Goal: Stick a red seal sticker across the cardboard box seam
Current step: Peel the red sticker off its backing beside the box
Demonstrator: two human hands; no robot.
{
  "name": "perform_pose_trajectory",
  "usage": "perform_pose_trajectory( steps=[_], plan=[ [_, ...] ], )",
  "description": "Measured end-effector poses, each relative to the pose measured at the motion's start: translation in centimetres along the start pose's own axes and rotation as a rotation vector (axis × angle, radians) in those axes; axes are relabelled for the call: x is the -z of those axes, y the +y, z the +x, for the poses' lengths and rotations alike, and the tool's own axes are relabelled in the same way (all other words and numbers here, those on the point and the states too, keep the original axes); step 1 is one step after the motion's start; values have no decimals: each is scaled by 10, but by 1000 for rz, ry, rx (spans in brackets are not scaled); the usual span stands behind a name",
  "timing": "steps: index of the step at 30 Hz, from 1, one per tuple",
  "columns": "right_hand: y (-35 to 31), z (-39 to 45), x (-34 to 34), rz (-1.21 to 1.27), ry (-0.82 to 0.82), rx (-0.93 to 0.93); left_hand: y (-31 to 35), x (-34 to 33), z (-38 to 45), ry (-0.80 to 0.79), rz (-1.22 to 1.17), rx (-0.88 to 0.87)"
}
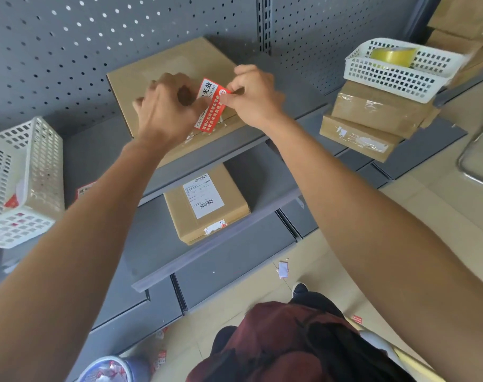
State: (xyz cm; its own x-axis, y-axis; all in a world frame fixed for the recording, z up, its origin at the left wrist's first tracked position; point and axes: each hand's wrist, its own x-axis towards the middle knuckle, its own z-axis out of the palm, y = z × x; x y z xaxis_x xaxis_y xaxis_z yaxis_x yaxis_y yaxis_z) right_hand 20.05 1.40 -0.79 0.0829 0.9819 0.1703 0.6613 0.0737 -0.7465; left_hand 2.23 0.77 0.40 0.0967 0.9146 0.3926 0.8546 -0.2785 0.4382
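A flat cardboard box (163,70) lies on the upper grey shelf (312,119). Above its near part I hold a red seal sticker (210,106) with white print, slanted from upper right to lower left. My left hand (163,106) pinches the sticker's left edge with curled fingers. My right hand (254,96) pinches its upper right edge between thumb and fingertips. The sticker's lower end sits near torn white sticker remains on the box's front edge. Whether the sticker touches the box I cannot tell.
A white basket (22,183) with red stickers stands at the left. Another white basket (400,75) holding a tape roll (392,56) sits on stacked boxes (372,119) at the right. A labelled box (207,202) lies on the lower shelf. Sticker scraps litter the floor.
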Motion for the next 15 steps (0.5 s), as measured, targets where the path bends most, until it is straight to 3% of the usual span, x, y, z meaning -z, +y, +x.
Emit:
perform_pose_trajectory(
  steps=[6, 15],
  plan=[
    [-8, 5, -1, -34, -10, -45, -4, -6, 14, -57, 41, -61],
    [-8, 15, -5, 33, -25, -115, -10, -5, 25, -144, -135, 152]
  ],
)
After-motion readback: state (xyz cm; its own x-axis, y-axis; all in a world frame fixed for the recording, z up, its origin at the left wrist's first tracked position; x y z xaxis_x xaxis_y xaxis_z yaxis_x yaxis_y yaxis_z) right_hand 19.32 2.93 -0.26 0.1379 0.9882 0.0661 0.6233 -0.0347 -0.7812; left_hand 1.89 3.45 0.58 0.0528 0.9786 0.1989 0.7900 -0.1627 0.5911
